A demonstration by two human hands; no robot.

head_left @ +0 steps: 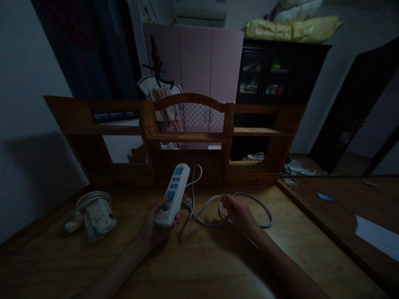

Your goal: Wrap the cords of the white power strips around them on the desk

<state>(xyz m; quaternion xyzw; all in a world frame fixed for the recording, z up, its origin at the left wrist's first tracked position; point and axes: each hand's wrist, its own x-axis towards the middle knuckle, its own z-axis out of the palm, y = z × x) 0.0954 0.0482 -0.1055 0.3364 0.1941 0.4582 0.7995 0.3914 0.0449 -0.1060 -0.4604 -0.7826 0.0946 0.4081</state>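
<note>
My left hand is wrapped round the lower end of a white power strip with blue sockets, tilted up off the desk. From its far end runs a white cord that loops over the wooden desktop. My right hand pinches this cord between thumb and fingers, just above the desk. The plug hangs or lies right of the strip; whether it touches the desk I cannot tell. At the far left lies another white power strip, its cord wound around it.
A wooden desk spreads beneath my hands. Along its back edge stands a wooden shelf unit. To the right is a lower brown surface with a paper sheet and a small blue item. A wall borders the left side.
</note>
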